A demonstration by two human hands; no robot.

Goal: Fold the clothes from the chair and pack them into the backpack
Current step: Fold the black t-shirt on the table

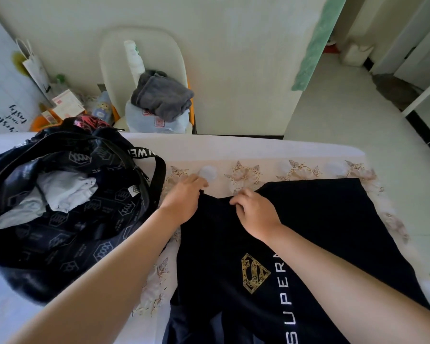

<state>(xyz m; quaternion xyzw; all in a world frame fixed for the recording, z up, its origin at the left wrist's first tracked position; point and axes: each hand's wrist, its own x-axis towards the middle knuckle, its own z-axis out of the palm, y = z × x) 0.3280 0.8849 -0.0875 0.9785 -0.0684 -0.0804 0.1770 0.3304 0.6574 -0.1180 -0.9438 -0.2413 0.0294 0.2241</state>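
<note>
Left grip (184, 198), right grip (255, 212) pinch T-shirt (308, 219) top, apparently; uneven pull skews fold, hem slides off bed's (258, 150) near edge.

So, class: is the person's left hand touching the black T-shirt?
Touching. The head view shows the left hand with its fingers curled onto the far edge of the black T-shirt, pinching the fabric, with no gap between them.
</note>
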